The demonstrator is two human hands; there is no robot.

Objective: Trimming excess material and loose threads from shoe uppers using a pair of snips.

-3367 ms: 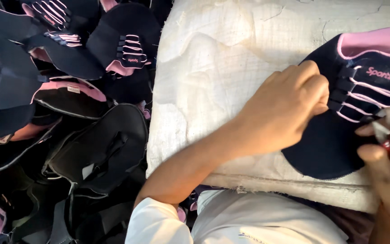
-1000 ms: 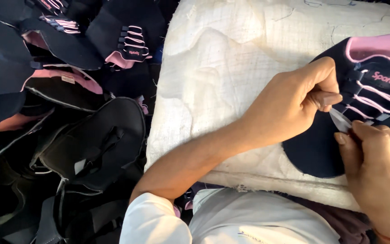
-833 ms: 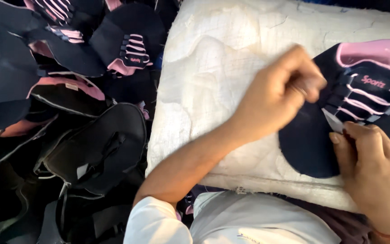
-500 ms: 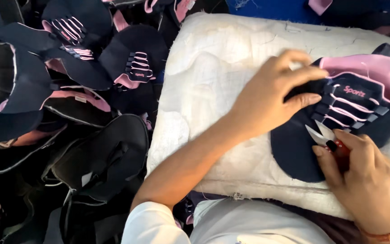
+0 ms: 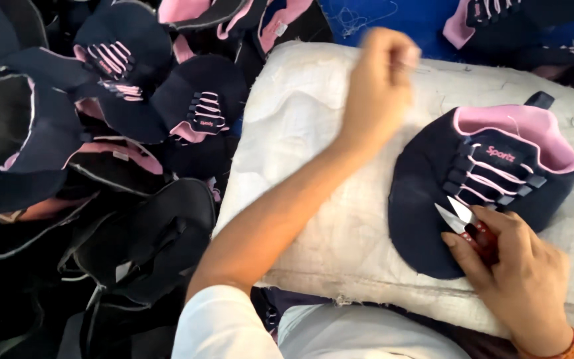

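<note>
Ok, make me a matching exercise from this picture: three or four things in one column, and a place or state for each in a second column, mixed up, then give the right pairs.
Things:
1. left hand
2. right hand
3. shoe upper
4. heap of uppers

Places or states:
A. piled beside the pad, off to the left
B. lying flat on the white pad
C. raised above the pad, blurred, fingers pinched
D. gripping red-handled thread snips at the upper's edge

Pairs: 1-C, 2-D, 3-B, 4-A
</note>
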